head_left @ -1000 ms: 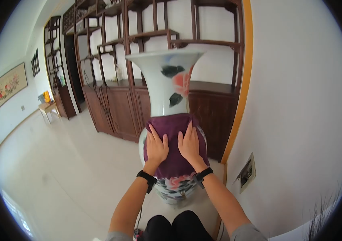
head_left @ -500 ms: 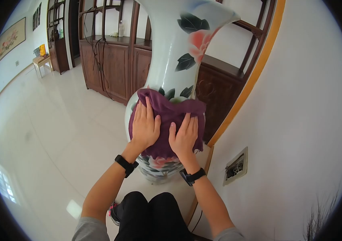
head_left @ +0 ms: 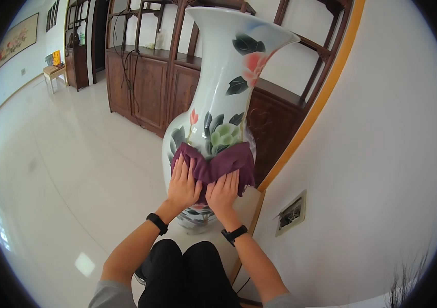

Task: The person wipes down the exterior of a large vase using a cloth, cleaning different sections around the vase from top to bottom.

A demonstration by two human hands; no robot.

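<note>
A tall white porcelain vase (head_left: 219,66) with painted pink flowers, a green bloom and dark leaves stands in front of me. Over the front of its rounded body lies a purple cloth (head_left: 213,167), its upper edge bunched in folds. My left hand (head_left: 183,184) presses flat on the cloth's left part, fingers stretched upward. Beside it, my right hand (head_left: 223,192) lies on the right part of the cloth, fingers extended and slightly bent. Both palms face the vase and are hidden. Below the cloth, the vase's lower painted band shows, with clear plastic around the base.
Dark wooden cabinets with open shelves (head_left: 149,87) stand behind the vase. At the right is a white wall with an open socket box (head_left: 291,213) showing wires. A small stool (head_left: 54,72) sits far left on the glossy tiled floor (head_left: 75,164).
Both hands have slid down the vase with the cloth, uncovering the green bloom and a pink bud. The cloth is more bunched. My view has tilted up slightly, showing the vase's rim.
</note>
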